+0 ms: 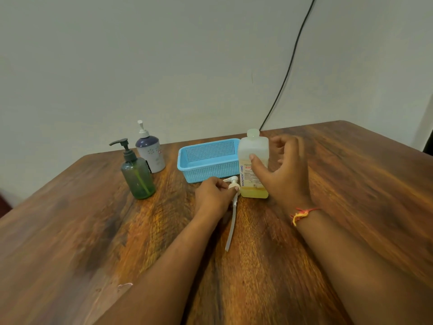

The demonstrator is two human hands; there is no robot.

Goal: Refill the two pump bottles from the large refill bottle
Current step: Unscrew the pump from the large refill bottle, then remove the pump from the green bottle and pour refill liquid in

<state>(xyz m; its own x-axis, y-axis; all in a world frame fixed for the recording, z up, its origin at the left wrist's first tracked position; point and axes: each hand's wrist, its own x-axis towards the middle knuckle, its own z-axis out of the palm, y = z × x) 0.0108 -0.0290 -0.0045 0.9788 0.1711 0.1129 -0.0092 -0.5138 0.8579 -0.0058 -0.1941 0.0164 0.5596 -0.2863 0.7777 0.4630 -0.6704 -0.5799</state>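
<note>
Wooden table [93,231] up against a plain pale wall, with a black cable [289,66] running down the wall to the table's back edge. The back edge is close behind all the bottles, and the table's rounded corners show on the far left and far right. Most of the near half of the table is open wood, with just my forearms over it.

My left hand [214,197] is down near the middle, fingers pinched shut on the collar of a white pump head [232,184] that's off its bottle. Its long dip tube [230,231] trails back toward me along the wood. My right hand [284,174] is spread open around the large refill bottle [253,160], thumb across the label and fingers curled past the far side. It's a bit blurry, so I can't tell if I'm really gripping it or just touching. There's a red and yellow thread [302,213] on that wrist.

That refill bottle stands upright, yellow liquid low in it, right beside the right end of a blue mesh basket [206,160], touching or nearly.

Off to the left, well apart from my hands, are the two pump bottles: a green pump bottle [138,177] with a dark pump nearer me, and a white and purple pump bottle [150,153] just behind it, nearly touching. Both have their pumps on.
</note>
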